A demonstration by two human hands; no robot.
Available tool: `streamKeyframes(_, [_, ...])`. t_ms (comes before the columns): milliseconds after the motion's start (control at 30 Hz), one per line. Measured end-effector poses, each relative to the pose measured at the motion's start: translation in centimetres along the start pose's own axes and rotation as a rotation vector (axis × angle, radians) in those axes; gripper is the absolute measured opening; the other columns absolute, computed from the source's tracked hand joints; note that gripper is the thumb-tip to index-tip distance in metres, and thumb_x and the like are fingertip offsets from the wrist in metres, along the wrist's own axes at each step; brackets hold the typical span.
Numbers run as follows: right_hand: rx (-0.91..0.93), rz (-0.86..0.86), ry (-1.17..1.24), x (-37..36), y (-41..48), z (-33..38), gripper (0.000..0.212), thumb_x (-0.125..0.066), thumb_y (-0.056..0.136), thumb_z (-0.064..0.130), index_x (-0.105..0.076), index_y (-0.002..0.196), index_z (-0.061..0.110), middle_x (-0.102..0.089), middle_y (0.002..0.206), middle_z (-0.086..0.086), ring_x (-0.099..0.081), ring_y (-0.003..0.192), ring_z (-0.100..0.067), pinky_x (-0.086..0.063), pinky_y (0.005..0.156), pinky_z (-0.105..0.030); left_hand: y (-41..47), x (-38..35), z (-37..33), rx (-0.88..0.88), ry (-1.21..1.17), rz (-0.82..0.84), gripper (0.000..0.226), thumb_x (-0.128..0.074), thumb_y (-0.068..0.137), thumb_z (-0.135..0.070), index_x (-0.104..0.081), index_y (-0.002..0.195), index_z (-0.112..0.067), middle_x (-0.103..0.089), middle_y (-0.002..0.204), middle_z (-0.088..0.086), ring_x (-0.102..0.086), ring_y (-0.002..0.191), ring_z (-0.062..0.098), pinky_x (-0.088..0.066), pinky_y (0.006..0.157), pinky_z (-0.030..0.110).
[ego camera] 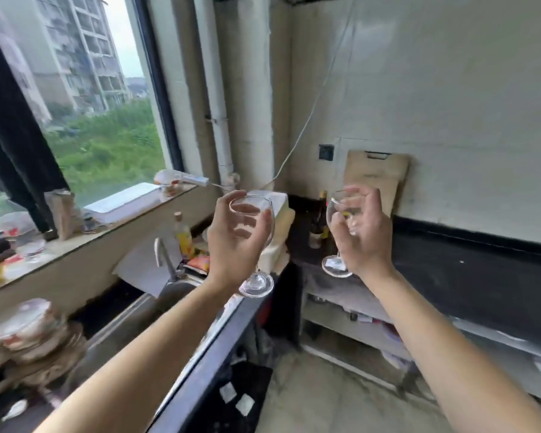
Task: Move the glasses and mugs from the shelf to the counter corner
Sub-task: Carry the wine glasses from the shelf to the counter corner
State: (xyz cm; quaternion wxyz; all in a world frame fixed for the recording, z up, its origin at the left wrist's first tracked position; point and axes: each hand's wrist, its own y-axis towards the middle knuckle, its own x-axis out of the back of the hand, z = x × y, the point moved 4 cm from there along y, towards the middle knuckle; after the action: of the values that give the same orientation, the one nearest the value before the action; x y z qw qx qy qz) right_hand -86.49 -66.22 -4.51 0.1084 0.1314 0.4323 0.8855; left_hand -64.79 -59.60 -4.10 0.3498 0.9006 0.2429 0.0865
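Head view, single frame. Both arms extended toward the room corner, one stemmed glass in each hand, both carried in the air.

Left hand [235, 242]: grip closed around the bowl of a clear stemmed wine glass [253, 245], thumb on one side and fingers on the other. Glass roughly upright, slightly tilted; its round foot hangs free above the dark tabletop edge near the sink.

Right hand [361, 235]: grip closed on a second clear stemmed wine glass [341, 232], fingers curled round the bowl from the right. Its foot carries a small white label and hangs free, touching nothing.

Neither glass is set down. The source shelf cannot be identified with certainty in this view.

Surroundings: dark stone tabletop [450, 267] runs along the right wall into the corner. In the corner stand a dark glass bottle [320, 220] and a pale wooden cutting board [377, 179] leaning on the wall. A chrome faucet [164, 257] and a yellow plastic bottle [183, 235] sit at left by the sink; a stack of plates [32, 332] lies lower left, blurred.

Judgement: the step in hand is transport, mid-carry toward the corner. Next move calls for lowering each glass foot-first onto bare tabletop near the corner, clear of the dark bottle and the board, keeping the two glasses apart so they do not knock together, and loosening each hand only once the foot sits flat.
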Motion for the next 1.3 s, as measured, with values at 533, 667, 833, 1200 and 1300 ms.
streamKeyframes(533, [-0.257, -0.245, -0.622, 22.6, 8.8, -19.7, 0.048, -0.056, 0.076, 0.045, -0.050, 0.121, 0.030, -0.065, 0.098, 0.020, -0.066, 0.073, -0.008, -0.055, 0.070, -0.037, 5.5, -40.2, 8.2, 0.032, -0.397, 0.566, 0.060, -0.070, 0.082, -0.046, -0.048, 0.130, -0.017, -0.068, 0.103, -0.002, -0.067, 0.080, 0.001, -0.048, 0.070, 0.010])
streamKeyframes(667, [-0.353, -0.330, -0.759, 29.6, 8.5, -22.4, 0.046, -0.056, 0.078, 0.047, -0.046, 0.123, 0.039, -0.064, 0.101, 0.022, -0.066, 0.074, -0.008, -0.056, 0.070, -0.039, 4.1, -49.7, 7.9, 0.077, -0.506, 0.728, 0.059, -0.070, 0.083, -0.044, -0.046, 0.130, -0.016, -0.065, 0.104, 0.005, -0.066, 0.079, 0.001, -0.048, 0.072, 0.014])
streamKeyframes(833, [-0.435, -0.454, -0.874, 37.7, 7.7, -26.0, 0.047, -0.055, 0.079, 0.048, -0.046, 0.124, 0.039, -0.063, 0.102, 0.024, -0.066, 0.074, 0.000, -0.052, 0.071, -0.033, 0.5, -60.1, 7.5, 0.127, -0.578, 0.890, 0.058, -0.070, 0.083, -0.047, -0.043, 0.128, -0.021, -0.065, 0.100, 0.003, -0.067, 0.074, 0.012, -0.053, 0.073, 0.032])
streamKeyframes(1200, [-0.537, -0.471, -0.860, 55.2, 12.2, -40.3, 0.051, -0.053, 0.077, 0.055, -0.040, 0.125, 0.043, -0.064, 0.111, 0.019, -0.063, 0.074, 0.003, -0.052, 0.078, -0.037, -4.2, -83.0, 6.2, 0.167, -0.577, 0.978, 0.059, -0.070, 0.087, -0.036, -0.040, 0.134, -0.016, -0.057, 0.108, 0.004, -0.066, 0.076, -0.002, -0.049, 0.067, 0.012])
streamKeyframes(1300, [-0.541, -0.415, -0.860, 58.9, 15.2, -44.0, 0.053, -0.051, 0.077, 0.056, -0.038, 0.127, 0.043, -0.062, 0.112, 0.019, -0.062, 0.077, 0.006, -0.048, 0.076, -0.033, -3.7, -88.2, 6.2, 0.152, -0.557, 0.992, 0.070, -0.065, 0.082, -0.045, -0.035, 0.139, -0.018, -0.054, 0.113, 0.003, -0.065, 0.084, -0.004, -0.050, 0.070, 0.014])
